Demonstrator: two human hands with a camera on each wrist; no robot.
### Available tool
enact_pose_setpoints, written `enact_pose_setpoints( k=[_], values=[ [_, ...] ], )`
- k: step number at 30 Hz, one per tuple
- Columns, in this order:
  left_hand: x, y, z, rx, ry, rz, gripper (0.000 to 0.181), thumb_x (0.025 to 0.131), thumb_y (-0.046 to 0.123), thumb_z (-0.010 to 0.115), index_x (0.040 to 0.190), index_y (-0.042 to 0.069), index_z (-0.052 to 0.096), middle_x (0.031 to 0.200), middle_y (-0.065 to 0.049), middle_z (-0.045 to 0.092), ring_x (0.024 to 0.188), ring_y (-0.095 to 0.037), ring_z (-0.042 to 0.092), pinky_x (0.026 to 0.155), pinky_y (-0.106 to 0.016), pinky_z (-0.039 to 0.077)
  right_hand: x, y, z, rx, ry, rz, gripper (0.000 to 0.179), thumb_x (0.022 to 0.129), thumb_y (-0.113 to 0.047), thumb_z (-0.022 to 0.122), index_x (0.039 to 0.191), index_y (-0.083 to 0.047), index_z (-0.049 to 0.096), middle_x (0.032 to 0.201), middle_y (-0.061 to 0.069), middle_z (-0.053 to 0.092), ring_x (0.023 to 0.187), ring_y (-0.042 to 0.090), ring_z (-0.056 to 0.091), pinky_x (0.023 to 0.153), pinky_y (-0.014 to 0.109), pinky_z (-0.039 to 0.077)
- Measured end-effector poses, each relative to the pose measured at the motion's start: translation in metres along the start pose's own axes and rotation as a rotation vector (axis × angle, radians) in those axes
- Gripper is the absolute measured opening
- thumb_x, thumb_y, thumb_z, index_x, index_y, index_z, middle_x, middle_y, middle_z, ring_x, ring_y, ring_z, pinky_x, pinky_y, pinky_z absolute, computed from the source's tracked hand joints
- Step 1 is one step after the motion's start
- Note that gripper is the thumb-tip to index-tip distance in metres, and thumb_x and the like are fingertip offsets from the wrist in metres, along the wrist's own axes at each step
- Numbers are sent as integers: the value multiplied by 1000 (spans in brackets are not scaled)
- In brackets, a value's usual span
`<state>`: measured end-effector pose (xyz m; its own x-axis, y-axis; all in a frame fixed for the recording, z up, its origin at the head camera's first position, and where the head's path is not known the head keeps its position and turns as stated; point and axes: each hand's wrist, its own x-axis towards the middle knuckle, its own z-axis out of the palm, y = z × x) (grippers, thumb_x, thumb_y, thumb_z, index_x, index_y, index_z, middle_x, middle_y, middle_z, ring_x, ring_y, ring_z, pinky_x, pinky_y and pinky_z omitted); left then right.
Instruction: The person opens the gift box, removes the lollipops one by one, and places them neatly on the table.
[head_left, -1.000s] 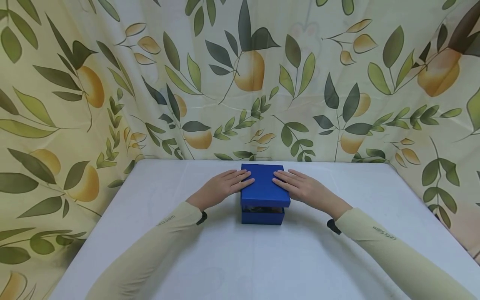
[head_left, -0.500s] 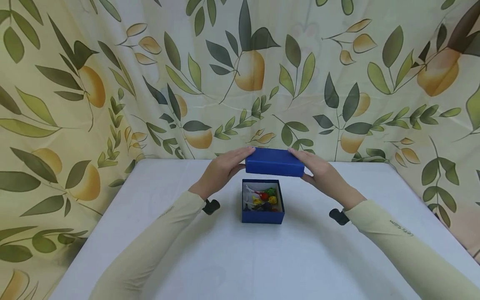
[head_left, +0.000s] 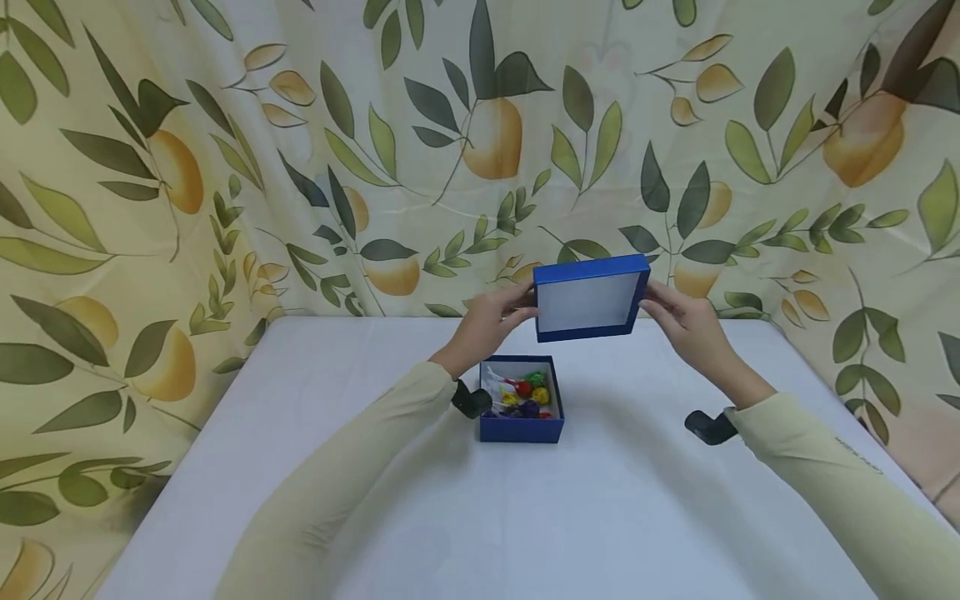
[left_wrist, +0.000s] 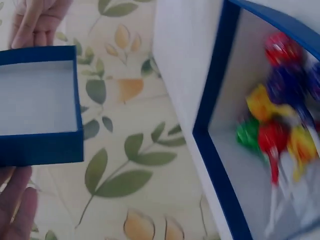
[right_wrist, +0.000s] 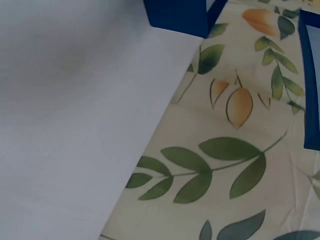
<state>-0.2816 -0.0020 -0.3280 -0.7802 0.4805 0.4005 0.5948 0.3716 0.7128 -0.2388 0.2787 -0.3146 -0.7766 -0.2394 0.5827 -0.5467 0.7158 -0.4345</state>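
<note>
Both hands hold a blue box lid point(head_left: 588, 333) in the air, its pale inside turned toward the head camera. My left hand point(head_left: 491, 323) grips the lid's left side, thumb in front. On the opposite side, my right hand point(head_left: 690, 329) grips it between thumb and fingers. Below and a little to the left, the blue box point(head_left: 520, 431) stands uncovered on the table. Inside it lie several wrapped lollipops point(left_wrist: 272, 140) in red, yellow, green and purple, their white sticks to one side. The right wrist view catches only the lid's edge point(right_wrist: 311, 100) and a box corner point(right_wrist: 179, 17).
A white-covered table point(head_left: 480, 517) extends under the box toward the front. Behind it hangs a curtain point(head_left: 300, 167) printed with leaves and orange fruit. Dark wrist cameras sit under both wrists, the left one point(head_left: 471, 400) overlapping the box's left edge in the head view.
The lid has come up off the box, moved right and tipped so its inside shows. Both hands rose with it, going from lying on its top to gripping its sides. The lollipops came into sight.
</note>
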Motion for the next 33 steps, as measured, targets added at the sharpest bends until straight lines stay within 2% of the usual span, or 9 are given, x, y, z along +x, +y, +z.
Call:
enact_pose_setpoints(
  k=[1,3,8,10,14,17,25,29,33],
  values=[
    [4,1,4,-30,-10,-23,51,94,23,56,141,12,42,124,-9,64,108,-18,65,92,-26,51,0,2,-3,17,-18,43,39,95,-8,52,131,8,49,120,30,59,101,44,62,82,11,45],
    [9,4,12,-72,-26,-68,52,94,24,56,142,10,40,124,-10,64,107,-18,65,88,-24,53,-1,8,-11,56,-80,133,41,98,-14,49,133,6,47,124,30,56,103,40,62,85,10,44],
    [22,10,33,-241,-63,-231,54,94,24,56,143,8,38,120,-12,65,99,-21,68,77,-23,56,-4,28,-28,147,-282,334,48,101,-26,41,139,4,39,129,31,52,92,5,68,87,30,51],
    [25,12,44,-303,-74,-296,54,94,25,56,143,9,39,118,-13,66,96,-23,69,75,-25,57,-7,37,-33,189,-357,408,52,102,-29,39,141,5,35,131,32,50,91,-2,65,88,32,52],
    [31,15,65,-387,-110,-383,53,95,24,56,142,7,40,120,-15,65,96,-26,68,76,-30,57,-16,55,-41,249,-472,530,56,102,-32,36,141,8,31,134,34,45,95,5,67,88,32,52],
    [34,17,80,-403,-146,-418,51,95,23,54,140,3,41,122,-17,63,96,-28,68,79,-35,57,-23,67,-47,282,-523,586,57,102,-31,37,141,11,29,136,35,43,97,9,68,87,30,54],
    [45,17,115,-393,-198,-486,45,95,20,55,134,-2,48,116,-19,66,92,-29,70,76,-32,57,-37,93,-56,300,-584,664,57,102,-28,38,139,15,29,135,35,44,103,20,67,85,33,55],
    [51,11,134,-398,-213,-584,45,94,17,56,134,-2,48,106,-18,68,86,-27,70,75,-31,58,-44,103,-55,299,-619,701,59,102,-28,38,139,16,26,135,34,44,105,24,66,86,34,54],
    [57,6,151,-338,-233,-680,43,94,18,56,133,0,50,92,-14,70,73,-21,70,66,-25,57,-53,111,-50,315,-645,731,59,102,-27,37,139,17,24,135,35,44,107,26,65,87,35,54]
  ],
)
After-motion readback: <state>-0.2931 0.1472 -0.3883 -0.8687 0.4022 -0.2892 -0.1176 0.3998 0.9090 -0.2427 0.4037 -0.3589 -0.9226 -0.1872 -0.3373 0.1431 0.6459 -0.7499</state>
